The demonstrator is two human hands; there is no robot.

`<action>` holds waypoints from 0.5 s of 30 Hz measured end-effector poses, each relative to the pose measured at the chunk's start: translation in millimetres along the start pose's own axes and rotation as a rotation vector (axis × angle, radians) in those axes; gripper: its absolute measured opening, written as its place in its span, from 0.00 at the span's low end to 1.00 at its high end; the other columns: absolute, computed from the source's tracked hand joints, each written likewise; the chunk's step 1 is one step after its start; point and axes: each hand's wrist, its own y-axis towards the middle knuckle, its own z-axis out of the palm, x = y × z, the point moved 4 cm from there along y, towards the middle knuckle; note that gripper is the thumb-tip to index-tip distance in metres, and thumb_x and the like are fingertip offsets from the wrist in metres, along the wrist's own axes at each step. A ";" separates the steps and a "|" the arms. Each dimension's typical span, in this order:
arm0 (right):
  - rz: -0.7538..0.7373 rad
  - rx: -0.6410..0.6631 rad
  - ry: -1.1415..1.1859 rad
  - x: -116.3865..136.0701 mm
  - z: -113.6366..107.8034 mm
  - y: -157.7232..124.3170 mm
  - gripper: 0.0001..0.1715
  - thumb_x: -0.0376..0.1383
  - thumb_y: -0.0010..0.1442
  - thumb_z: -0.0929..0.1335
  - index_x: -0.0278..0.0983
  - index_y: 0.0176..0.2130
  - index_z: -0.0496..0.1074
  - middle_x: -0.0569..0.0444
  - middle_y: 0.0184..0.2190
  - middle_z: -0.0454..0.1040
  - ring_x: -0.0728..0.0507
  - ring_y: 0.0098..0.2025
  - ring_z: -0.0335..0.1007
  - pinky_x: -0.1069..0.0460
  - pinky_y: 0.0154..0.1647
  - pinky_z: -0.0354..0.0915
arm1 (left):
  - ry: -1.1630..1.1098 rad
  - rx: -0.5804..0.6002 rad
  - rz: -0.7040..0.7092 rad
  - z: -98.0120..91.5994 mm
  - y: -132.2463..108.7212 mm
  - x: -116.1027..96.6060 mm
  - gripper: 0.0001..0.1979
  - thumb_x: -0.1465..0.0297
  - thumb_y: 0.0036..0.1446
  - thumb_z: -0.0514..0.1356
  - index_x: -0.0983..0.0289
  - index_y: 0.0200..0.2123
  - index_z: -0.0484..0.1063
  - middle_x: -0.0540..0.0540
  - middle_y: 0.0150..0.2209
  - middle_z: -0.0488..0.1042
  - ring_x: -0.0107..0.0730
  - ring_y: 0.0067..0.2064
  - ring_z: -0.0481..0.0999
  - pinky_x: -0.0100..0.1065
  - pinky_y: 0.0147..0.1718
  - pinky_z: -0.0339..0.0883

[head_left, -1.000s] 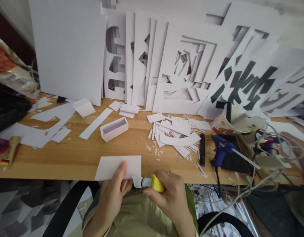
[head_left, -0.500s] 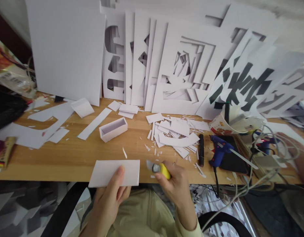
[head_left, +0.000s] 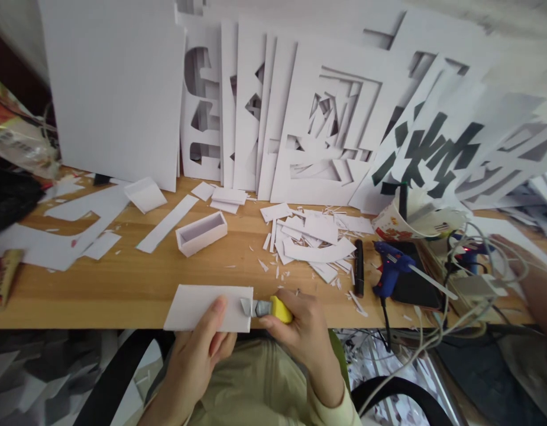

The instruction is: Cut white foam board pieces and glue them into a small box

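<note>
Near the table's front edge, my left hand (head_left: 206,343) pinches a white rectangular foam board piece (head_left: 193,305), thumb on top and fingers beneath. My right hand (head_left: 300,325) is closed around a yellow utility knife (head_left: 280,309). Its blade lies over the board piece's right end; whether it cuts in, I cannot tell. Farther back on the wooden table (head_left: 135,290) sits a small open white box (head_left: 202,232), left of the middle. White offcuts (head_left: 313,231) lie heaped behind my right hand.
Large white boards (head_left: 117,94) with cut-outs lean along the back. To the right are a black marker (head_left: 359,266), a blue glue gun (head_left: 391,266), a paper cup (head_left: 392,219) and tangled cables (head_left: 446,331). Another person's hand (head_left: 512,254) is at the far right.
My right hand has brought the knife left, so its blade now reaches the board piece's right end. The piece stays in my left hand, nearly in place. A small sliver behind it no longer shows.
</note>
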 end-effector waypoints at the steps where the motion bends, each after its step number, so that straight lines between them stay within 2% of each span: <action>1: 0.013 -0.008 0.001 -4.2 0.7 1.9 0.40 0.66 0.68 0.58 0.39 0.21 0.56 0.63 0.16 0.54 0.53 0.17 0.53 0.55 0.20 0.46 | 0.003 0.018 -0.014 -0.6 0.5 0.4 0.42 0.40 0.40 0.71 0.58 0.13 0.43 0.41 0.12 0.43 0.19 0.16 0.46 0.31 0.18 0.43; 4: 0.069 -0.062 -0.018 -16.4 -2.8 6.6 0.39 0.64 0.70 0.58 0.40 0.22 0.56 0.63 0.15 0.53 0.52 0.18 0.52 0.55 0.20 0.46 | -0.021 0.026 -0.057 -6.2 -0.2 3.1 0.42 0.41 0.41 0.71 0.59 0.13 0.43 0.41 0.12 0.43 0.18 0.16 0.45 0.30 0.19 0.44; 7: 0.074 -0.086 -0.012 -16.7 -9.4 6.3 0.39 0.64 0.70 0.58 0.40 0.22 0.56 0.63 0.15 0.54 0.52 0.18 0.52 0.55 0.20 0.47 | -0.036 -0.057 -0.015 -13.1 -0.6 4.1 0.39 0.45 0.46 0.71 0.58 0.15 0.44 0.41 0.14 0.45 0.19 0.18 0.48 0.29 0.19 0.47; 10: -0.011 -0.006 0.061 -0.6 -7.3 0.4 0.42 0.68 0.67 0.58 0.39 0.21 0.57 0.63 0.16 0.54 0.53 0.18 0.51 0.54 0.21 0.46 | -0.036 -0.207 -0.001 -18.6 2.6 7.3 0.28 0.51 0.47 0.72 0.58 0.19 0.56 0.41 0.17 0.50 0.23 0.20 0.54 0.28 0.20 0.56; 12: -0.039 0.027 0.094 10.1 -3.2 -4.0 0.43 0.70 0.65 0.59 0.38 0.21 0.57 0.64 0.16 0.53 0.54 0.18 0.51 0.54 0.22 0.44 | -0.021 -0.285 -0.031 -21.8 5.3 11.3 0.20 0.53 0.47 0.71 0.57 0.26 0.66 0.42 0.18 0.57 0.26 0.20 0.58 0.29 0.20 0.61; 15: -0.031 0.034 0.088 15.6 1.3 -6.8 0.43 0.70 0.65 0.59 0.38 0.21 0.56 0.63 0.16 0.53 0.53 0.19 0.51 0.53 0.23 0.43 | 0.032 -0.342 -0.001 -27.1 7.1 13.2 0.15 0.55 0.49 0.69 0.56 0.32 0.71 0.45 0.22 0.68 0.29 0.22 0.65 0.30 0.20 0.64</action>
